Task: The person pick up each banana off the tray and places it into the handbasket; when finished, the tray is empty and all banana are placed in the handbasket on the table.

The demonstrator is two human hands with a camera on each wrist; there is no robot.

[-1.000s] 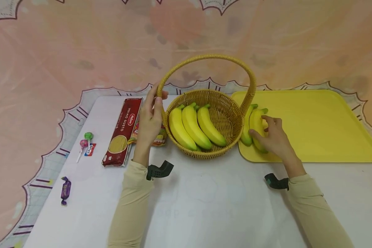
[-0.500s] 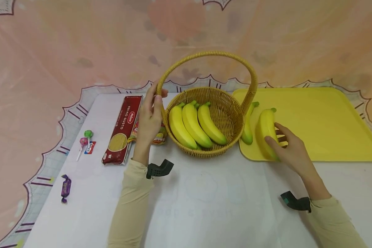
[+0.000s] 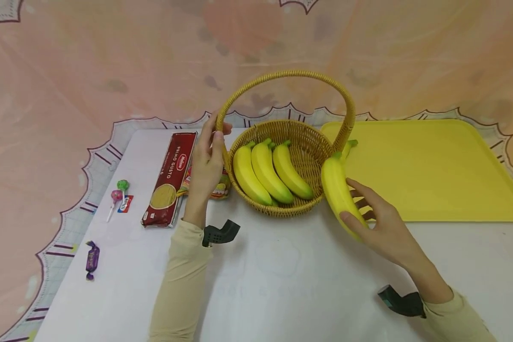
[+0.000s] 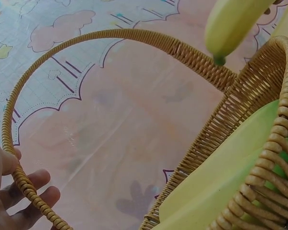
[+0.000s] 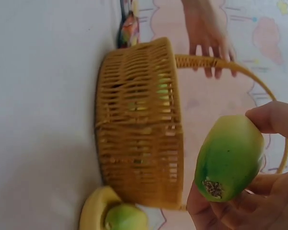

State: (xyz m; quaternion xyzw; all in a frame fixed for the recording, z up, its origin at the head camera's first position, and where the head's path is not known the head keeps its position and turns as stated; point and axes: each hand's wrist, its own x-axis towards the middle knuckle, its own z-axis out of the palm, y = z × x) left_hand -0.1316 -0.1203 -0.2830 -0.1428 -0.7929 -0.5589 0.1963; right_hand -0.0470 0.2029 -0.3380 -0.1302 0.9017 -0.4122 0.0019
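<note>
A wicker basket (image 3: 282,213) with a tall arched handle (image 3: 297,74) stands mid-table, several bananas (image 3: 268,175) lying along its left side. My left hand (image 3: 206,166) grips the left part of the handle; its fingers (image 4: 41,179) wrap that cane in the left wrist view. My right hand (image 3: 382,225) holds a banana (image 3: 338,190) between thumb and fingers, raised close by the basket's right rim, stem end up. In the right wrist view the green tip of this banana (image 5: 233,153) faces the camera. Another banana (image 3: 350,146) lies on the yellow tray (image 3: 436,171), mostly hidden behind the held one.
Left of the basket are a red spaghetti pack (image 3: 168,180) and a colourful snack packet (image 3: 220,189) partly behind my left hand. Farther left lie two lollipops (image 3: 120,189), a small red-and-blue wrapper (image 3: 125,204) and a purple wrapped candy (image 3: 92,260). A patterned cloth (image 3: 154,61) hangs behind.
My right hand has picked a banana up from the tray, first drawing it right, then carrying it left to the basket's side. The left hand stays on the handle.
</note>
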